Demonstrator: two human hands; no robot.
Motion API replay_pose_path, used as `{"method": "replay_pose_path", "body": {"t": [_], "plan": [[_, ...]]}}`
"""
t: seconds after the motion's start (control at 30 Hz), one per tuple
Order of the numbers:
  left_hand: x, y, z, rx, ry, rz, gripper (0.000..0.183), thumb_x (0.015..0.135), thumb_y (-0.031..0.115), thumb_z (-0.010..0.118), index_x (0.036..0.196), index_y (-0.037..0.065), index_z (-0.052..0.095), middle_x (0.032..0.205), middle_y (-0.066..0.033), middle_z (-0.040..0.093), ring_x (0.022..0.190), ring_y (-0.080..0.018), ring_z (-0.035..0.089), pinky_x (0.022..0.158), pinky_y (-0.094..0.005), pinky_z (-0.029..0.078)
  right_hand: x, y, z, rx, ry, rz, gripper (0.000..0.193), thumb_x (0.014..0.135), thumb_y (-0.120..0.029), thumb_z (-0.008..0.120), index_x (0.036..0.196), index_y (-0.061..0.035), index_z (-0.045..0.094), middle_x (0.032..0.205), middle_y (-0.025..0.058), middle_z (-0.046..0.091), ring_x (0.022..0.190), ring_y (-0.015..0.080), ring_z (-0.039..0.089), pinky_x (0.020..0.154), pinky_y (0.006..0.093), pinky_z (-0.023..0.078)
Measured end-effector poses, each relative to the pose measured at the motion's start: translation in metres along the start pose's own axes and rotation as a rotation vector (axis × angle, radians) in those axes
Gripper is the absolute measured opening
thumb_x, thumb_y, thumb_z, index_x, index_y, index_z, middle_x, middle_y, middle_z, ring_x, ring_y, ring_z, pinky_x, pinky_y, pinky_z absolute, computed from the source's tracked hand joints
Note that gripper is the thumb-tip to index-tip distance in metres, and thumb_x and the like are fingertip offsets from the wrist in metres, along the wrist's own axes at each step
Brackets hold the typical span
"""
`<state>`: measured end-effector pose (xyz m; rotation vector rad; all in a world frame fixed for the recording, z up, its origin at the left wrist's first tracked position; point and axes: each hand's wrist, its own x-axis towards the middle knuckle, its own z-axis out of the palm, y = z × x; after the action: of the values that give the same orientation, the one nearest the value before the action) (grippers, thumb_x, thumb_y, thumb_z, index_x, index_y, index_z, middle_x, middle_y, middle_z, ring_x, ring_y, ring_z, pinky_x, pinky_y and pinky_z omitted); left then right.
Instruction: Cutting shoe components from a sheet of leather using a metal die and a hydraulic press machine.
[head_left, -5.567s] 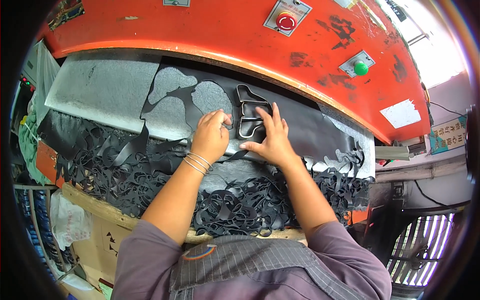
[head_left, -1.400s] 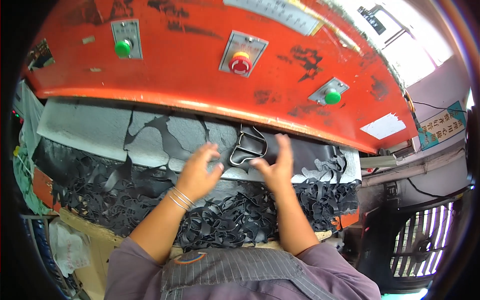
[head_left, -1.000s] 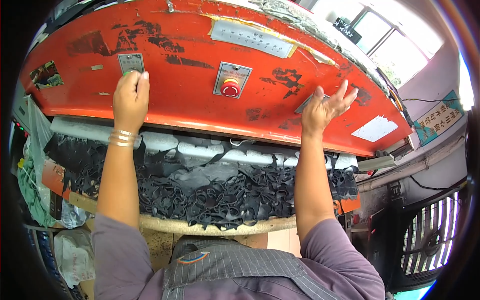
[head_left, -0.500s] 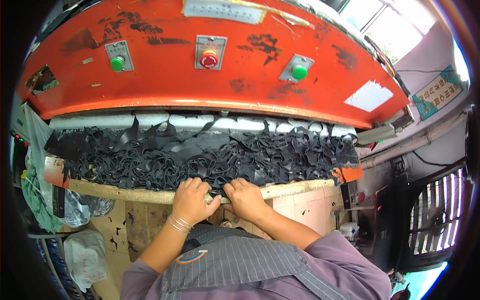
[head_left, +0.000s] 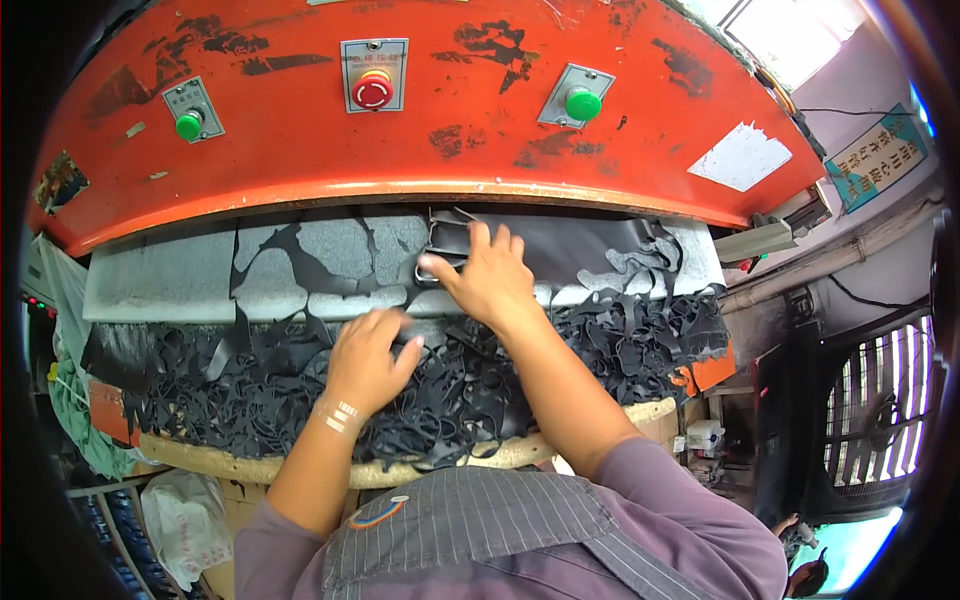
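Observation:
My right hand [head_left: 490,272] reaches onto the pale cutting board [head_left: 150,272] below the red machine front. Its thumb and spread fingers span a thin metal cutting die [head_left: 430,252], partly hidden by the hand. Dark sheet material [head_left: 570,245] lies to the right of the die, with cut-out remnants [head_left: 310,262] of it on the left. My left hand [head_left: 368,362] hovers over or brushes a heap of curled black scraps [head_left: 270,400], fingers loosely apart, slightly blurred; I cannot tell whether it touches them.
The red machine panel [head_left: 300,130] carries a red button [head_left: 372,90] between two green buttons [head_left: 188,125]. A pale wooden bar [head_left: 220,460] edges the scraps in front. A black fan [head_left: 875,420] stands at right, a white plastic bag [head_left: 185,525] at lower left.
Both hands have left the wooden bar; the right reached forward to the cutting die, the left moved over the scraps. The board and scraps have come out toward me, exposing more board.

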<state>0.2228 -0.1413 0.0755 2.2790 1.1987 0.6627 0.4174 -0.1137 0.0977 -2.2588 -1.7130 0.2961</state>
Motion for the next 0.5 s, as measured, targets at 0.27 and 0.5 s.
{"method": "replay_pose_path", "body": {"t": [0.27, 0.5], "plan": [[0.042, -0.025, 0.033, 0.179, -0.027, 0.031, 0.034, 0.079, 0.024, 0.071, 0.101, 0.002, 0.059, 0.127, -0.0162, 0.059, 0.125, -0.0342, 0.05, 0.106, -0.0471, 0.035, 0.068, 0.021, -0.009, 0.211, -0.118, 0.056, 0.06, 0.068, -0.037, 0.07, 0.113, -0.0027, 0.05, 0.115, 0.0199, 0.055, 0.115, 0.0346, 0.05, 0.093, 0.0457, 0.045], [0.067, 0.007, 0.077, 0.032, 0.036, 0.134, 0.027, 0.081, 0.029, 0.068, 0.093, 0.007, 0.06, 0.125, -0.0139, 0.061, 0.124, -0.0323, 0.05, 0.108, -0.0501, 0.03, 0.06, 0.089, 0.006, 0.074, 0.02, -0.032, 0.075, 0.071, -0.048, 0.075, 0.125, -0.005, 0.048, 0.131, 0.0223, 0.047, 0.122, 0.0399, 0.044, 0.094, 0.0467, 0.046]]}}
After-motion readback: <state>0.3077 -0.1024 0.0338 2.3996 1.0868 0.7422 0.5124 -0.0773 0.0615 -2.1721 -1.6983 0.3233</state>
